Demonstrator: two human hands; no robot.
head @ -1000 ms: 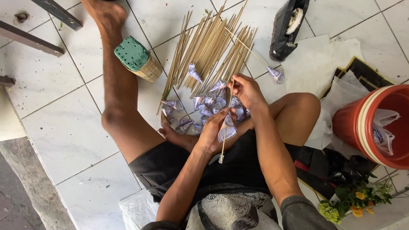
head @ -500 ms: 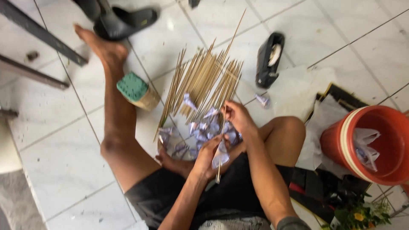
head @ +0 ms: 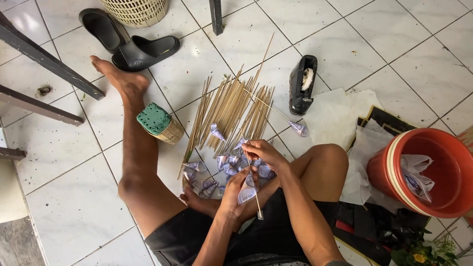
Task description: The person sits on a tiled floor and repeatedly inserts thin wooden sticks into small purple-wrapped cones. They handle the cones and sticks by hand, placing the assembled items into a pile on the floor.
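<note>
I sit on a white tiled floor with my legs spread. My left hand (head: 235, 194) grips a thin bamboo stick (head: 256, 203) with a folded pale purple paper cone (head: 247, 194) on it. Just above it, my right hand (head: 263, 151) pinches the upper part of that stick. Between my legs lies a heap of several folded purple paper pieces (head: 217, 173). Beyond the heap a fan of loose bamboo sticks (head: 231, 111) spreads on the tiles. One stick with a paper piece (head: 298, 128) lies apart to the right.
A small basket holding green floral foam (head: 158, 123) stands by my left shin. A black tape dispenser (head: 302, 84), white paper sheets (head: 335, 118), a red bucket (head: 423, 172), black sandals (head: 129, 42), a woven basket (head: 134, 10) and dark furniture legs (head: 44, 59) surround me.
The view has tilted upward, bringing the sandals and woven basket into sight. Both hands stay on the stick with the paper cone, working it near my lap.
</note>
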